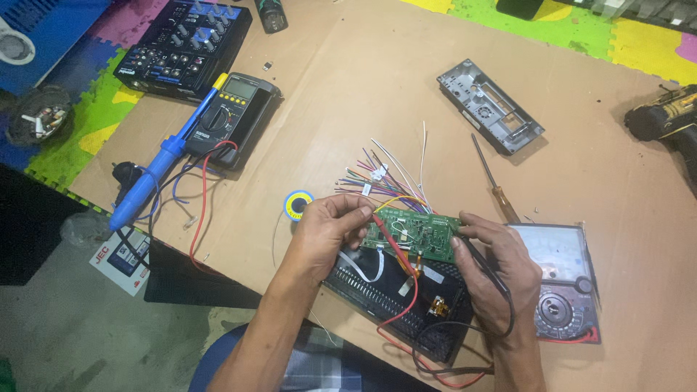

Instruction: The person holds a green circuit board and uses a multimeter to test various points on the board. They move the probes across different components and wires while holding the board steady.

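Green circuit board (414, 234) sits at the middle of the brown cardboard sheet (348, 94), over a black finned case (392, 297). At ten o'clock from it, a round dark dish (38, 116) holds small white bits. At eight o'clock lies a white paper card (122, 260) with red and blue print. The left hand (327, 232) pinches the board's left end, fingers closed on it. The right hand (494, 268) grips the right end and clamps a black probe (485, 265). At three o'clock lies a dial meter (559, 279).
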